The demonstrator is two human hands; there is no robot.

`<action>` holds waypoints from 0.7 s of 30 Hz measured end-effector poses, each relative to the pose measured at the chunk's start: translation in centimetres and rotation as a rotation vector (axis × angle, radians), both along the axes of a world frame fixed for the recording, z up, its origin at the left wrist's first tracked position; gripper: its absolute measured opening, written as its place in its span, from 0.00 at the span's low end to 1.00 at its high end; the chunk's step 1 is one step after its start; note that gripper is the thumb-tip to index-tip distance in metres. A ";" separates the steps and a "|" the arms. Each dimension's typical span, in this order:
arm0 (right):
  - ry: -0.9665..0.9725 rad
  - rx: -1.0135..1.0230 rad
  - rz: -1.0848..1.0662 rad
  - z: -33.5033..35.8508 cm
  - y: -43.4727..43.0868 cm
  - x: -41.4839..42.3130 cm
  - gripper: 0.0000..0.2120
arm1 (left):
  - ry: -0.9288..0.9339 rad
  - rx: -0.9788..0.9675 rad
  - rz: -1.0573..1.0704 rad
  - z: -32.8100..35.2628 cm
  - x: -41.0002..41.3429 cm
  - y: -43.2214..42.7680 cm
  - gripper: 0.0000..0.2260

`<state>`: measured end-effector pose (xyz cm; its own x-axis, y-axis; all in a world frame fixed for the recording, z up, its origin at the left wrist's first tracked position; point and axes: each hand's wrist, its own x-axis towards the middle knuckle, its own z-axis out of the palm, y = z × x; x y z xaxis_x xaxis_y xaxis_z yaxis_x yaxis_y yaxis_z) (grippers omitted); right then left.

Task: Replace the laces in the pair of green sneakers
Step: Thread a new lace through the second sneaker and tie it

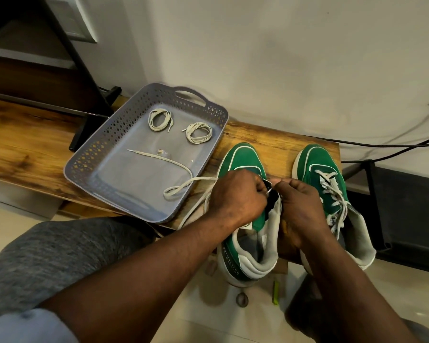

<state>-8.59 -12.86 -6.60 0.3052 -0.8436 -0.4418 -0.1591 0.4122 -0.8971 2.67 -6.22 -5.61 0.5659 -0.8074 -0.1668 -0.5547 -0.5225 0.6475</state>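
The unlaced sneaker stands on the table, toe pointing away from the person, heel overhanging the near edge. Both forearms reach in from below and the hands meet over its throat. The left hand is knuckles up with fingers curled, pinching the tip of a loose lace. The right hand has its fingers curled, gripping the sneaker's upper edge beside the tongue. The lace trails leftward into the grey tray, just beside the sneaker. Two coiled laces lie at the tray's far end. The laced sneaker stands to the right, parallel.
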 end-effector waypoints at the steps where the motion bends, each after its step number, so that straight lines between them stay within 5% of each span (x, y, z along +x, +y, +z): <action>1: 0.010 -0.014 0.005 -0.2 -0.1 0.0 0.08 | 0.013 -0.008 0.017 0.0 0.1 0.0 0.04; 21: 0.063 -0.135 0.107 0.7 0.7 -0.1 0.10 | 0.127 -0.014 0.194 -0.4 0.5 -0.3 0.04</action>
<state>-8.73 -12.21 -5.87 0.3718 -0.8609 -0.3474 -0.2533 0.2660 -0.9301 3.20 -6.49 -5.99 0.6855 -0.6887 -0.2361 -0.3583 -0.6014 0.7141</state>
